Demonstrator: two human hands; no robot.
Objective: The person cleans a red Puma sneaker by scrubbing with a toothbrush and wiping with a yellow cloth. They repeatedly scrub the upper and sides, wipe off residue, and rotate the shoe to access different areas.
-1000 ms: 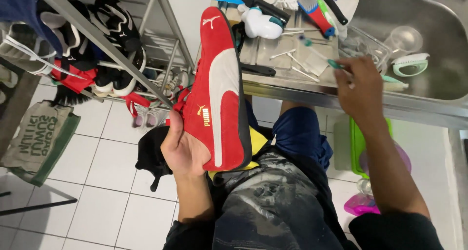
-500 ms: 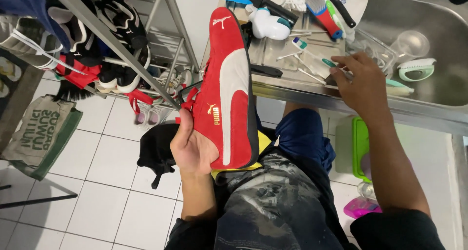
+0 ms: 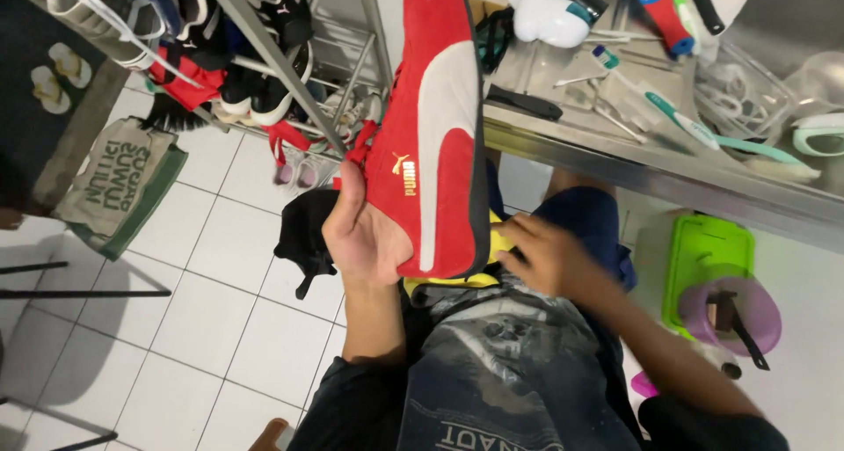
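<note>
My left hand (image 3: pixel 365 231) is clamped around the heel of a red suede sneaker (image 3: pixel 431 126), holding it up in front of the steel counter (image 3: pixel 651 174). My right hand (image 3: pixel 545 256), fingers curled, rests on a yellow cloth (image 3: pixel 453 280) just below the sneaker.

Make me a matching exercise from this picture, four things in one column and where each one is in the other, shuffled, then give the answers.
Things:
1. red shoe
2. toothbrush
3. yellow cloth
4. green tray

Places:
A. on the steel counter
B. on the lap, under the right hand
C. on the floor below the counter
D. held up in the left hand

Pairs: 1-D, 2-A, 3-B, 4-C
</note>
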